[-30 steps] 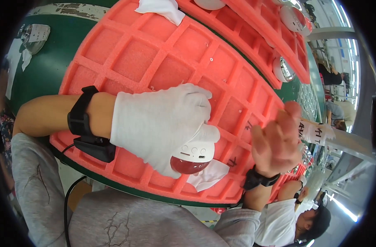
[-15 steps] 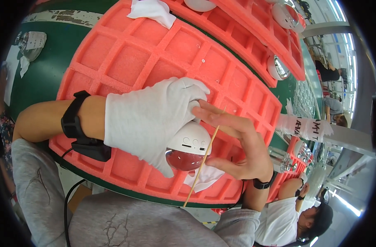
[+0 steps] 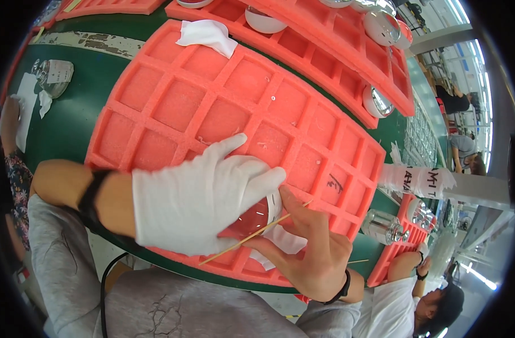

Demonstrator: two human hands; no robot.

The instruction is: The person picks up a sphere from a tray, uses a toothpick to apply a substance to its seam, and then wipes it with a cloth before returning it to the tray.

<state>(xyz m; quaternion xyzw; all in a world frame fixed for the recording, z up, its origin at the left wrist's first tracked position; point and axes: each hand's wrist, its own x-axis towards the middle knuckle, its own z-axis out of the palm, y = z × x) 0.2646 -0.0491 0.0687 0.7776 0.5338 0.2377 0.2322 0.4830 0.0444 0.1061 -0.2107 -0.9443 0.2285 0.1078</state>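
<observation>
The stick (image 3: 266,227) lies flatter than before, pinched by the right hand (image 3: 311,248); the left hand (image 3: 192,203) curls around the ball (image 3: 252,221) over the foam tray (image 3: 178,104); likely prodding, next needing steadiness

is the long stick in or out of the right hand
In: the right hand has the long stick between thumb and fingers, both ends showing.

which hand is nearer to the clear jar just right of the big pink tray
Right: the bare right hand is just left of the jar, holding a thin stick. The gloved left hand is farther left, on the red-and-white device.
</observation>
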